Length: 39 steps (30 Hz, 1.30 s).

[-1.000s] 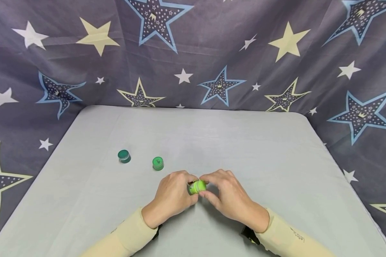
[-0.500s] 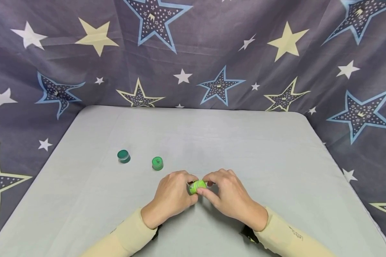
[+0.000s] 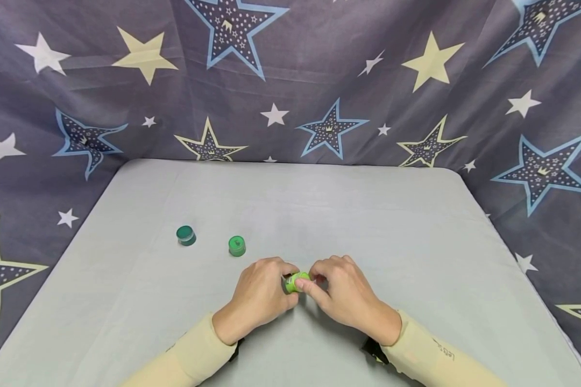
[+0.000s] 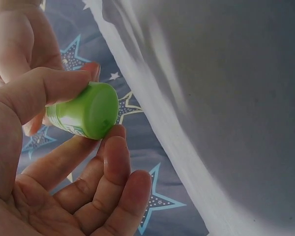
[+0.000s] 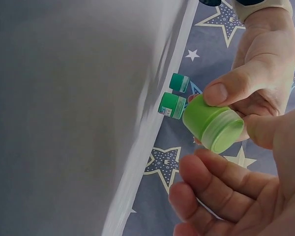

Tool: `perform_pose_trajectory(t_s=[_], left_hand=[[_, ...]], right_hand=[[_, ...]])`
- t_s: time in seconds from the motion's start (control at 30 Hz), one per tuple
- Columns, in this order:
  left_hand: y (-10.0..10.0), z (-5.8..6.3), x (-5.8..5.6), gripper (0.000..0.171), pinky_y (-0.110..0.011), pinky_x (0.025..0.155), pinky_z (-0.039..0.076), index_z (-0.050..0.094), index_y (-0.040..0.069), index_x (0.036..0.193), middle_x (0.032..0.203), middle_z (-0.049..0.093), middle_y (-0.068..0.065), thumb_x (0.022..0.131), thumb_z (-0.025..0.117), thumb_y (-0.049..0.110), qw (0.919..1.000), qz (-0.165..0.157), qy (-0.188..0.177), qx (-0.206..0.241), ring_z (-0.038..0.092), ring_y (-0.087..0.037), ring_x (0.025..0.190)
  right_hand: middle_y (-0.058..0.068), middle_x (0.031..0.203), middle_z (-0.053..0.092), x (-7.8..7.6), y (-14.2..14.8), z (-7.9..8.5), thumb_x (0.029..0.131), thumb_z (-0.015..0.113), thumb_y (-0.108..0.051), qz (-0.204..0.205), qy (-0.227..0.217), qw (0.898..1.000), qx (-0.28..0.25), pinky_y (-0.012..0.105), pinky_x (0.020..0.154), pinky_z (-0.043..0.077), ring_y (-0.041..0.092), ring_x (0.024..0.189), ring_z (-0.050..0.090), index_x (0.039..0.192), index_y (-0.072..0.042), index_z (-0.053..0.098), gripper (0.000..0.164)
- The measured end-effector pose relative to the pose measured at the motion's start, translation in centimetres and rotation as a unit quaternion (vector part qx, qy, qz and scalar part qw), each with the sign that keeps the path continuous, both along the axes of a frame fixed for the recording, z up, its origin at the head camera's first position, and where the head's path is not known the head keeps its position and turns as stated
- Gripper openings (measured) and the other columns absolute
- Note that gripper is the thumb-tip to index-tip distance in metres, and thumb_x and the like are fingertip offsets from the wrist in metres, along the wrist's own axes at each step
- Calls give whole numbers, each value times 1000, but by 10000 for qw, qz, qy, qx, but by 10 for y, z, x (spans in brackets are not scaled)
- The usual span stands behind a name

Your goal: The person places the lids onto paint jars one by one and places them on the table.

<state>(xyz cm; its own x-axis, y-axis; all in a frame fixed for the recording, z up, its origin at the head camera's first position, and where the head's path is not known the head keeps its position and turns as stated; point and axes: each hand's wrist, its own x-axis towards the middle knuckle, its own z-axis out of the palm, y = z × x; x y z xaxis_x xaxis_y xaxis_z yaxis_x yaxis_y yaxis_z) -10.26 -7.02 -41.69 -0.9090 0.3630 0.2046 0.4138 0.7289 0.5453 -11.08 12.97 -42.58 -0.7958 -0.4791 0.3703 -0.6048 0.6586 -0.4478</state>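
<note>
A small lime-green jar (image 3: 292, 281) lies tilted between my two hands above the table. My left hand (image 3: 263, 287) holds its base end, thumb on one side and fingers on the other, as the left wrist view shows (image 4: 91, 110). At the other end, my right hand (image 3: 346, 293) pinches the lid (image 5: 227, 132) with thumb and curled fingers; the lid looks seated on the jar. Part of the jar is hidden by the fingers in the head view.
A green jar (image 3: 237, 246) stands beyond my left hand. Farther left is a dark teal-green jar (image 3: 186, 235). Both sit on the pale cloth-covered table (image 3: 368, 215). A star-printed curtain (image 3: 290, 80) hangs behind the table's far edge.
My right hand's index finger has drawn back to the right off the lid's far side, while its thumb has slid left across the jar. My left hand has stayed put.
</note>
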Motion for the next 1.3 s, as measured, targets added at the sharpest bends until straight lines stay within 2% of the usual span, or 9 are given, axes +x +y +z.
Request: perform_pose_trajectory(t_s=[0.37,0.47,0.6,0.7,0.8,1.0,1.3], left_hand=[[0,0,0,27,-27,60,48,81,16,97,88,72,4,71,89,14,10000,41,-9,-14,62,-9,73],[0,0,0,26,-27,60,48,81,16,96,87,72,4,71,90,15,10000,36,-11,-2,61,-8,72],[0,0,-1,26,-27,60,47,81,16,95,86,71,5,71,90,15,10000,39,21,-22,60,-8,72],[0,0,-1,26,-27,60,48,81,16,95,87,71,5,71,90,15,10000,46,43,-47,61,-8,73],[-1,0,-1,26,-27,61,48,81,17,95,87,71,7,71,90,15,10000,27,59,-60,60,-8,73],[-2,0,-1,27,-26,60,47,81,17,96,86,71,8,71,91,15,10000,-8,61,-13,59,-7,72],[-1,1,0,28,-26,60,47,81,17,97,87,71,7,71,91,15,10000,-4,22,-25,59,-6,71]], right_hand=[[-19,58,44,-2,1,-1,94,74,-41,42,89,10000,-4,28,63,35,0,54,37,66,-25,61,35],[-17,59,47,-2,2,-1,93,75,-41,5,136,9999,-14,28,63,36,1,54,38,68,-24,64,33],[-8,72,63,-2,4,1,91,78,-39,-4,169,9998,-138,30,67,40,7,63,53,84,-16,73,25],[0,91,72,-2,5,2,87,82,-36,174,140,9993,-291,33,74,44,15,78,63,105,-9,74,33],[1,105,73,-1,6,3,82,86,-28,460,91,9980,-427,35,80,44,18,89,65,116,-8,71,41],[-8,113,71,0,6,4,77,88,-12,842,39,9950,-539,37,85,42,16,101,66,116,-14,71,43],[-9,111,72,1,5,3,77,89,-8,820,49,9954,-490,36,87,42,13,103,65,113,-15,72,41]])
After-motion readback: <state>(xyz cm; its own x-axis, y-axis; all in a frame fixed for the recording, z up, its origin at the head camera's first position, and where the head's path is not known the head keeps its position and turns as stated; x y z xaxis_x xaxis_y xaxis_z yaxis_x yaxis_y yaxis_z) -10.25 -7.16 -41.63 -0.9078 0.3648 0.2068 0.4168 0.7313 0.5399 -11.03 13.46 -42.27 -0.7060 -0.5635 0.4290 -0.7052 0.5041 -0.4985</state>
